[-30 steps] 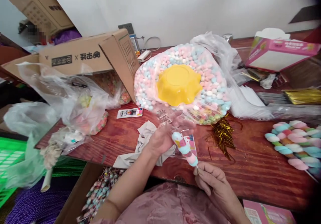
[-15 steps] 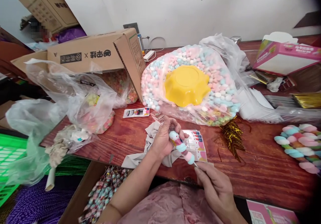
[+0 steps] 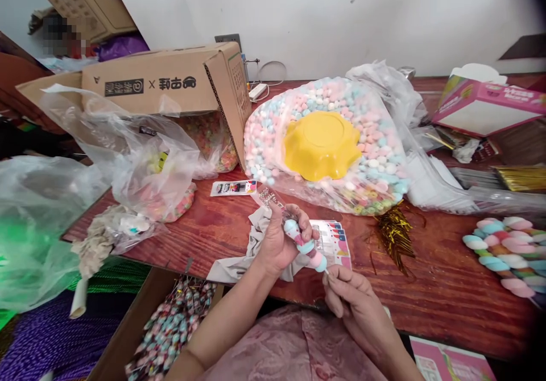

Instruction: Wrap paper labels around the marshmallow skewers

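My left hand (image 3: pixel 279 239) is closed around a skewer of pastel marshmallow balls (image 3: pixel 305 245) with a clear wrapper over its top end. My right hand (image 3: pixel 347 298) pinches the stick at the skewer's lower end, just below the last ball. Both hands are over the near edge of the red wooden table (image 3: pixel 430 290). Under them lie a grey cloth (image 3: pixel 249 256) and a small stack of printed wrapper bags (image 3: pixel 335 244). Behind sits a big clear bag of pink, blue and white marshmallows (image 3: pixel 379 159) with a yellow bowl (image 3: pixel 322 145) upside down on it.
Gold twist ties (image 3: pixel 394 233) lie right of the hands. Finished skewers (image 3: pixel 509 253) are piled at the right edge. A cardboard box (image 3: pixel 166 88) and plastic bags (image 3: pixel 140 165) crowd the left. A pink box (image 3: pixel 486 99) stands at the back right. A carton of wrapped skewers (image 3: pixel 170 327) sits below the table.
My left hand went from open around the wrapper to closed on the skewer's top. The skewer has slid further into the wrapper, and my right hand moved up with the stick.
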Demonstrator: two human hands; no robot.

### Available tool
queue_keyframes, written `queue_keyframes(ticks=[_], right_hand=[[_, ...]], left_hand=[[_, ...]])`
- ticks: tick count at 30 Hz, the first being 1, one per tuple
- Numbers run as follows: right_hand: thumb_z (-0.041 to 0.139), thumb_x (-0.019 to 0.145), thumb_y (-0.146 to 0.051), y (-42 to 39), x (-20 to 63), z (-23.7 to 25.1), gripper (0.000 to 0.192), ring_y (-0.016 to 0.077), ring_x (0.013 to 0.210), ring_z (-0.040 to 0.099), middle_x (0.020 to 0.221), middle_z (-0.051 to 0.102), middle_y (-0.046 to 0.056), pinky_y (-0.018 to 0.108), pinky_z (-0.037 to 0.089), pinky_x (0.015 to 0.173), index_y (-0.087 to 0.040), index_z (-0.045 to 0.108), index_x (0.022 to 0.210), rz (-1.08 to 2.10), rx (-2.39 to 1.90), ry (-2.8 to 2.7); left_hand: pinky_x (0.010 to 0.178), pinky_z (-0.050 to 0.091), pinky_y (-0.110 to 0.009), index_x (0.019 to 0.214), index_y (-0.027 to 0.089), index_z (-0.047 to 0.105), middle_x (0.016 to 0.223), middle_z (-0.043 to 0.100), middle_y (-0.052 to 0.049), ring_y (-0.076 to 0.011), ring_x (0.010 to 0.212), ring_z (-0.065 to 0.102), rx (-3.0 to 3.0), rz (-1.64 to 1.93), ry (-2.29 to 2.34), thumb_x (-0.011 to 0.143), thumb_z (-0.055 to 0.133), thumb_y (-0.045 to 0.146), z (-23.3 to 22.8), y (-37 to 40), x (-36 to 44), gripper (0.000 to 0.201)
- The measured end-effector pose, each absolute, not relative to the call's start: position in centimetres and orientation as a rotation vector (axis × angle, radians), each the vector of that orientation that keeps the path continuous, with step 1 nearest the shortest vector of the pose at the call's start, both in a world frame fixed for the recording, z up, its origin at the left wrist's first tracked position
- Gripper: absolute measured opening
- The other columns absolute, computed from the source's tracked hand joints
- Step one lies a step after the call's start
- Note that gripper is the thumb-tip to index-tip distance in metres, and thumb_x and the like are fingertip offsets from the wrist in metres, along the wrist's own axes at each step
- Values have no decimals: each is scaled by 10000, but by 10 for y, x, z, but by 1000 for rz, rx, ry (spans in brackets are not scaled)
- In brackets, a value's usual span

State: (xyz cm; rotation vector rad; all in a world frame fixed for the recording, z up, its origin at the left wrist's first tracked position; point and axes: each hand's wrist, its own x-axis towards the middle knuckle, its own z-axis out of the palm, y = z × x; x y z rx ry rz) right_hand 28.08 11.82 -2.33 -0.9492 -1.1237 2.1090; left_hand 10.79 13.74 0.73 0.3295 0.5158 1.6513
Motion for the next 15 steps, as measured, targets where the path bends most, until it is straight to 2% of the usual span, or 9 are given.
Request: queue_keyframes(ticks=[2, 4, 7, 9, 11, 13, 15], right_hand=[[733, 765, -453, 121, 281, -24, 328, 41, 397, 197, 418, 335, -88, 210, 196, 436, -171, 574, 710, 2262, -869, -906], [746, 751, -436, 121, 282, -26, 312, 38, 395, 174, 421, 319, -97, 207, 192, 428, -171, 583, 733, 2297, -846, -829], [684, 820, -435, 118, 286, -29, 285, 56, 396, 261, 436, 417, -61, 209, 213, 424, -165, 613, 764, 2102, -927, -1041], [621, 887, -376, 117, 290, -31, 226, 85, 431, 399, 497, 529, -21, 219, 299, 446, -165, 658, 813, 1721, -969, -1398], [586, 910, -255, 121, 297, -32, 142, 120, 531, 535, 617, 637, 14, 246, 411, 533, -172, 701, 907, 1141, -921, -1774], [566, 897, -136, 127, 306, -35, 187, 142, 616, 599, 714, 687, 34, 268, 458, 613, -168, 707, 1016, 605, -830, -2017], [542, 890, -65, 134, 313, -38, 258, 148, 636, 611, 744, 695, 44, 270, 459, 618, -150, 685, 1087, 296, -795, -2137]], left_hand=[[635, 503, -301, 756, 192, 544, 629, 505, 54, -97, 503, 499, 360, 1610, 443, 715, 696, 698, 5, 138, 108, 529], [672, 524, -317, 717, 180, 525, 641, 516, 50, -103, 525, 530, 397, 1562, 417, 685, 731, 679, 2, 138, 108, 540], [752, 548, -371, 698, 171, 501, 656, 543, 37, -132, 562, 595, 440, 1447, 435, 742, 693, 658, -3, 139, 108, 525], [771, 553, -392, 701, 164, 511, 653, 568, 17, -160, 594, 635, 435, 1370, 477, 808, 619, 657, -6, 141, 106, 515], [751, 558, -393, 698, 153, 530, 656, 609, -19, -191, 631, 668, 401, 1300, 535, 858, 549, 654, -9, 145, 101, 526], [716, 560, -388, 697, 143, 550, 670, 651, -58, -226, 666, 694, 367, 1249, 575, 877, 516, 654, -10, 147, 97, 543], [698, 560, -378, 709, 135, 572, 689, 676, -80, -254, 704, 714, 350, 1218, 594, 877, 520, 649, -11, 149, 94, 543]])
